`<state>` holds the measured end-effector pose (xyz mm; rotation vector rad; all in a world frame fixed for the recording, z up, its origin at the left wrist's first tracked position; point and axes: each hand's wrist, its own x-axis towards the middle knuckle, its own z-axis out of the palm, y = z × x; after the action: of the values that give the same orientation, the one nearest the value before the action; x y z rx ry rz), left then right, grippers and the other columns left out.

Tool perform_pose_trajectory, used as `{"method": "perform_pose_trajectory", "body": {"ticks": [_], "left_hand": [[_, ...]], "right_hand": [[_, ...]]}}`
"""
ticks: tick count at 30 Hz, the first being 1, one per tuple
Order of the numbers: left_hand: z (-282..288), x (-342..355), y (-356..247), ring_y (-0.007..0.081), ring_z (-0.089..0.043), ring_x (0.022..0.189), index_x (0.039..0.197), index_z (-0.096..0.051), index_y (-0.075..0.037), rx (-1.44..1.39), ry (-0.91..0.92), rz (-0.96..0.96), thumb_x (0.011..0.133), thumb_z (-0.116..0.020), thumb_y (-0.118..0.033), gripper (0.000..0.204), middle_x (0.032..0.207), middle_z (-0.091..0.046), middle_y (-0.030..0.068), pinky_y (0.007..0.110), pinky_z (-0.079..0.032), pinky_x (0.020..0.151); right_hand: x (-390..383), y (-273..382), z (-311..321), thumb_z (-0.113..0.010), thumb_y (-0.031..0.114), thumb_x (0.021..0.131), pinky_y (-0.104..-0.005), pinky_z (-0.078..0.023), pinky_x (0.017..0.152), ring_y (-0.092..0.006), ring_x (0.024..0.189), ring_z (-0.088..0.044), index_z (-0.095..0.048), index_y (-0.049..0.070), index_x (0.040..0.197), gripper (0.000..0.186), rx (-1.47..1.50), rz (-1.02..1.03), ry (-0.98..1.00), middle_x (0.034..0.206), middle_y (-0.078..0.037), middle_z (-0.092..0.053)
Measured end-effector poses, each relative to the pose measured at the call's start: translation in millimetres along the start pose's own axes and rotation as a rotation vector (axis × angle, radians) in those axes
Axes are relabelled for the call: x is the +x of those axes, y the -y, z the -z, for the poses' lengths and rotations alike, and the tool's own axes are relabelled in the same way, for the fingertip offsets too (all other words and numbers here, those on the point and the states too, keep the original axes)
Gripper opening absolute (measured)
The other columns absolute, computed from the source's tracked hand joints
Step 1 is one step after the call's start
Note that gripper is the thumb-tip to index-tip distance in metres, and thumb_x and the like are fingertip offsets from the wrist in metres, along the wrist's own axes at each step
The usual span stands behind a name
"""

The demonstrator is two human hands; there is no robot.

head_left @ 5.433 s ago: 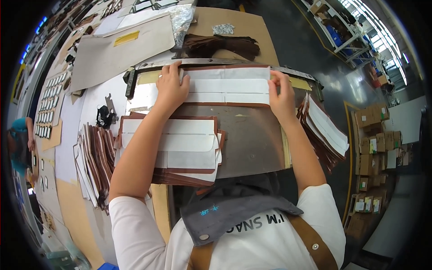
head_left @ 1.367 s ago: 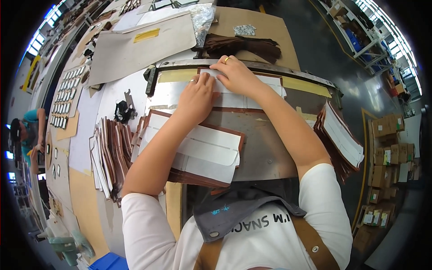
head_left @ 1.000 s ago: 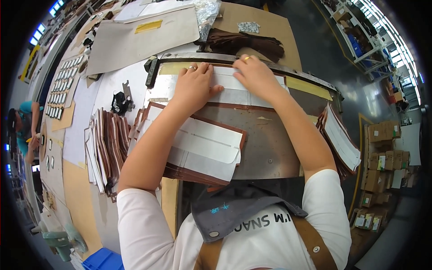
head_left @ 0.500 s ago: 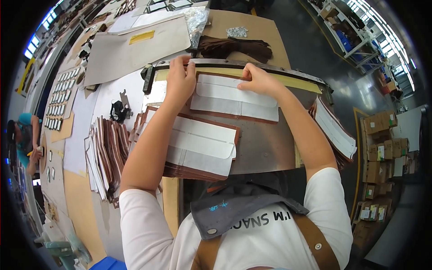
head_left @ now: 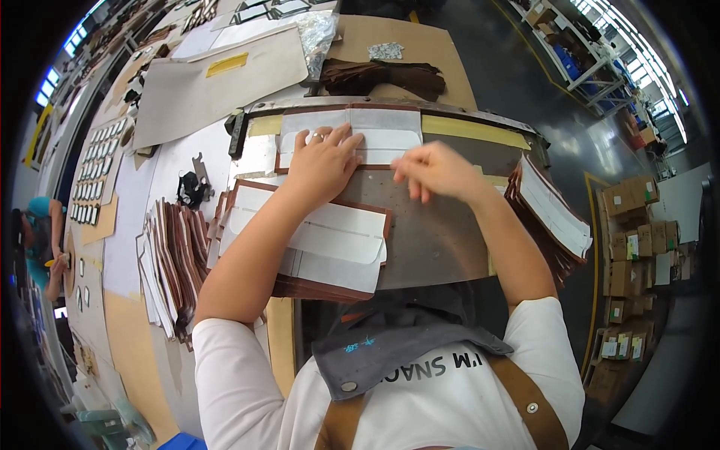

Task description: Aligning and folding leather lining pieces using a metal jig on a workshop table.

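My left hand (head_left: 326, 161) lies with fingers spread on a flat brown-edged panel (head_left: 390, 141) faced with white and grey lining. That panel sits against the metal bar (head_left: 375, 102) at the far edge of the metal work plate (head_left: 427, 232). My right hand (head_left: 441, 174) hovers just right of the panel's near corner, its fingers loosely bent and apart, slightly blurred, with nothing visible in them. Under my left forearm is a stack of similar brown panels with white lining (head_left: 330, 240), partly hidden by the arm.
More lined panels stand in a leaning bundle (head_left: 176, 262) at left; another bundle (head_left: 551, 210) hangs at the plate's right edge. A black clip-like tool (head_left: 196, 187) lies on the left table. Beyond the bar are dark brown pieces (head_left: 382, 76) and a large grey sheet (head_left: 217, 90).
The panel has been turned round and pushed up against the far bar. My left hand has come down flat on it; my right hand has let go and drawn back toward me.
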<state>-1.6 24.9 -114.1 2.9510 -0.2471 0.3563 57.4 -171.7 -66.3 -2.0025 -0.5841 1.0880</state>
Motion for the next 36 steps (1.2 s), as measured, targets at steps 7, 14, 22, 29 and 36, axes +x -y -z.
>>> {"method": "perform_pose_trajectory", "body": {"ticks": [7,14,22,29,36], "left_hand": [[-2,2,8,0.0359,-0.033,0.119,0.122,-0.042,-0.021,0.084,0.027,0.09,0.085,-0.044,-0.04,0.042,0.128,-0.038,0.0097,0.052,-0.022,0.096],[-6,2,10,0.0331,-0.028,0.124,0.127,-0.037,-0.022,-0.01,0.105,0.058,0.087,-0.037,-0.043,0.045,0.135,-0.031,0.0076,0.048,-0.019,0.101],[-12,9,5,0.0334,-0.027,0.124,0.127,-0.038,-0.02,0.004,0.044,0.061,0.088,-0.036,-0.041,0.044,0.135,-0.03,0.0091,0.046,-0.018,0.102],[-15,8,-1,0.0314,-0.042,0.102,0.112,-0.047,-0.008,-0.024,-0.195,-0.016,0.081,-0.052,-0.028,0.037,0.106,-0.048,0.0094,0.038,-0.036,0.086],[-8,7,-5,0.0322,-0.043,0.103,0.111,-0.048,-0.008,-0.085,-0.113,0.015,0.081,-0.054,-0.026,0.035,0.109,-0.048,0.0114,0.038,-0.038,0.085]], "right_hand": [[40,-47,15,-0.048,0.024,0.086,-0.0341,-0.037,0.091,-0.026,0.109,-0.046,-0.053,0.008,0.112,0.031,-0.838,0.598,-0.744,0.119,-0.01,-0.05],[17,-51,17,-0.046,0.027,0.086,-0.0336,-0.039,0.09,-0.0242,0.111,-0.045,-0.052,0.01,0.114,0.032,-0.942,0.415,-0.752,0.119,-0.01,-0.05],[23,-53,22,-0.045,0.025,0.087,-0.034,-0.036,0.094,-0.0248,0.115,-0.041,-0.049,0.009,0.116,0.033,-0.923,0.403,-0.756,0.123,-0.01,-0.046],[20,-45,20,-0.053,0.017,0.082,-0.0351,-0.038,0.087,-0.026,0.099,-0.048,-0.053,0.005,0.108,0.029,-0.875,0.468,-0.769,0.103,-0.008,-0.051],[17,-42,17,-0.055,0.017,0.08,-0.0352,-0.039,0.084,-0.0237,0.092,-0.049,-0.056,0.006,0.105,0.027,-0.977,0.493,-0.773,0.099,-0.006,-0.052]]}}
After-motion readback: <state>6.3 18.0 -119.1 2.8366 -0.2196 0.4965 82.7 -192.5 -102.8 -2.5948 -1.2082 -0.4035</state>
